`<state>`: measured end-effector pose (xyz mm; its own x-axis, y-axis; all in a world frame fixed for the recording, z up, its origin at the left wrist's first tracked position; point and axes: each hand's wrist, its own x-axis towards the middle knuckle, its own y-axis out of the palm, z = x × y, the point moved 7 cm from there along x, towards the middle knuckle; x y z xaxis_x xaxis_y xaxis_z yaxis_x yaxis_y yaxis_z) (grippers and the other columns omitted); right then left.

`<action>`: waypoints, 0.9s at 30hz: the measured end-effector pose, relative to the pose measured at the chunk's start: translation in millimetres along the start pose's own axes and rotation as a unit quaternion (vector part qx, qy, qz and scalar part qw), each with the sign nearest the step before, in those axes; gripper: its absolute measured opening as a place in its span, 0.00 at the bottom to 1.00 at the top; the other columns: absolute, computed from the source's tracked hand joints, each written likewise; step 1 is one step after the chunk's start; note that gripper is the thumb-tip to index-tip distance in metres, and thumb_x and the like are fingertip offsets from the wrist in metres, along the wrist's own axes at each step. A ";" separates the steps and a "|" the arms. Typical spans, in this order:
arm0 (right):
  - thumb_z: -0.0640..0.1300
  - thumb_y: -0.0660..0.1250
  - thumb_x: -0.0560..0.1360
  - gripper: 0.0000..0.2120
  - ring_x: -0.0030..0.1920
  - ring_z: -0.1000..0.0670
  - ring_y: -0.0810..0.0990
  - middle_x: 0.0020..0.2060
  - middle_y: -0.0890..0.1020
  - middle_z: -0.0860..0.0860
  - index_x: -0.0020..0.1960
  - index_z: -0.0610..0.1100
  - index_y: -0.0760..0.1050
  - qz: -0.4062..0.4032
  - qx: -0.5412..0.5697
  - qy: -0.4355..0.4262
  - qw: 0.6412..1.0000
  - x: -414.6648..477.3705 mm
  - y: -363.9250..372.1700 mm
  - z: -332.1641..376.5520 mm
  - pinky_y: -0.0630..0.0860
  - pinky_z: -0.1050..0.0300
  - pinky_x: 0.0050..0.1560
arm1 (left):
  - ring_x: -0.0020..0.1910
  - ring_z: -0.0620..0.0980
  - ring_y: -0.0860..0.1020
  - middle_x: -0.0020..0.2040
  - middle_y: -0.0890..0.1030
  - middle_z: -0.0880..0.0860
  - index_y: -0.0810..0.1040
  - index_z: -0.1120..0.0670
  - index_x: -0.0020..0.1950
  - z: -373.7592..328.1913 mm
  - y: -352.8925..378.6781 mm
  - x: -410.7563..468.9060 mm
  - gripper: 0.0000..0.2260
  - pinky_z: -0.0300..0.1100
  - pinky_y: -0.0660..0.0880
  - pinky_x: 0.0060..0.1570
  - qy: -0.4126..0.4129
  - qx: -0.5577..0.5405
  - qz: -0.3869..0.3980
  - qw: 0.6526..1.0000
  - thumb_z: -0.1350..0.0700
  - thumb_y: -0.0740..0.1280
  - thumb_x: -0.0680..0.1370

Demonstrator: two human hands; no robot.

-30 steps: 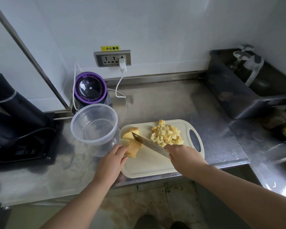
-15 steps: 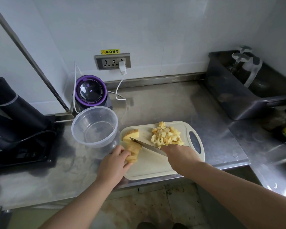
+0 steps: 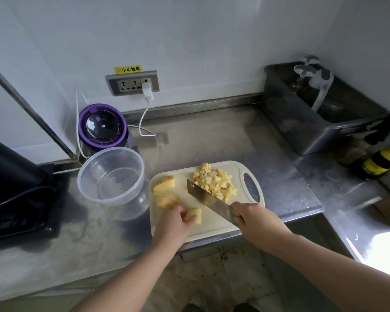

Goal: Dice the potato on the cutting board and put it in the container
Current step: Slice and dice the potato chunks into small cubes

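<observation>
Left grip [image 3: 175,224], lower centre of frame: your fingers are curled onto a slice [image 3: 194,215] of potato and hold it on the near part of the board [image 3: 214,230].
Right grip [image 3: 254,218], just right of that: clamped round the handle of the knife [image 3: 208,199]. The handle is hidden in your fist. The blade runs up and left, flat side showing, its far end against the lower-left edge of the dice [image 3: 214,181]. Whether the edge touches the board cannot be told.
Dice: heaped on the upper right of the board, next to its handle slot.
Uncut potato: one chunk [image 3: 164,184] at the board's upper-left corner and a second piece [image 3: 167,200] just below it, above your left grip.
Container [image 3: 131,210]: clear, round, on the worktop [image 3: 212,140], touching the board's left edge. No potato in it.
Background: a purple-rimmed blender [image 3: 103,128] above the container, a socket [image 3: 133,83] with a white charger [image 3: 146,91] on the wall, and a dark bin [image 3: 302,131] at upper right.
</observation>
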<state>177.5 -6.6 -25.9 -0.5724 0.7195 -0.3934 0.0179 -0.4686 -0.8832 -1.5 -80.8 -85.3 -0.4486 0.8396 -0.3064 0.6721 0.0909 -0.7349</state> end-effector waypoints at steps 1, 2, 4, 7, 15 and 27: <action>0.43 0.54 0.83 0.10 0.40 0.51 0.80 0.45 0.79 0.50 0.60 0.48 0.71 0.005 0.006 0.004 1.000 -1.3 2.2 -0.7 0.81 0.57 0.41 | 0.52 0.45 0.76 0.56 0.78 0.46 0.75 0.49 0.56 1.5 1.3 -1.2 0.14 0.40 0.74 0.52 0.016 0.032 0.014 0.999 0.44 0.68 0.75; 0.43 0.54 0.83 0.11 0.41 0.50 0.81 0.46 0.80 0.50 0.61 0.48 0.71 0.009 0.009 0.007 1.000 -1.9 3.9 -1.1 0.81 0.54 0.44 | 0.57 0.46 0.75 0.61 0.75 0.46 0.74 0.49 0.61 2.3 2.7 -2.2 0.18 0.41 0.74 0.56 0.033 0.065 0.026 0.997 0.44 0.69 0.75; 0.42 0.55 0.82 0.11 0.42 0.49 0.81 0.47 0.80 0.49 0.62 0.48 0.71 0.016 0.015 0.008 1.000 -2.0 7.3 -1.5 0.82 0.52 0.45 | 0.64 0.48 0.72 0.66 0.69 0.46 0.70 0.48 0.69 1.4 4.8 -2.2 0.23 0.44 0.72 0.63 0.059 0.123 0.037 0.990 0.46 0.69 0.75; 0.40 0.56 0.82 0.12 0.44 0.48 0.82 0.48 0.80 0.48 0.64 0.47 0.70 0.033 0.016 0.009 0.999 -1.8 12.6 -0.4 0.82 0.51 0.47 | 0.64 0.48 0.72 0.68 0.69 0.47 0.69 0.48 0.70 -6.0 7.7 2.3 0.23 0.44 0.71 0.63 0.091 0.160 0.024 0.983 0.48 0.68 0.76; 0.37 0.55 0.80 0.13 0.38 0.51 0.75 0.40 0.73 0.51 0.64 0.46 0.66 0.031 0.021 0.013 0.999 4.0 27.5 7.9 0.70 0.61 0.33 | 0.54 0.49 0.77 0.61 0.76 0.48 0.75 0.51 0.61 -11.6 7.9 11.6 0.15 0.42 0.76 0.53 0.013 0.122 -0.057 0.991 0.50 0.68 0.76; 0.38 0.58 0.81 0.18 0.42 0.50 0.79 0.47 0.78 0.49 0.69 0.47 0.63 0.033 0.001 -0.012 0.999 7.3 39.1 19.0 0.75 0.59 0.39 | 0.48 0.50 0.79 0.48 0.83 0.50 0.81 0.54 0.53 -9.0 17.0 3.7 0.08 0.40 0.73 0.44 -0.031 -0.053 -0.044 0.997 0.58 0.65 0.78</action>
<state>158.5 -29.4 -58.4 -0.5901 0.6742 -0.4442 0.0549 -0.5154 -0.8552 13.7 -71.3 -93.5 -0.5423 0.7913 -0.2824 0.6854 0.2223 -0.6934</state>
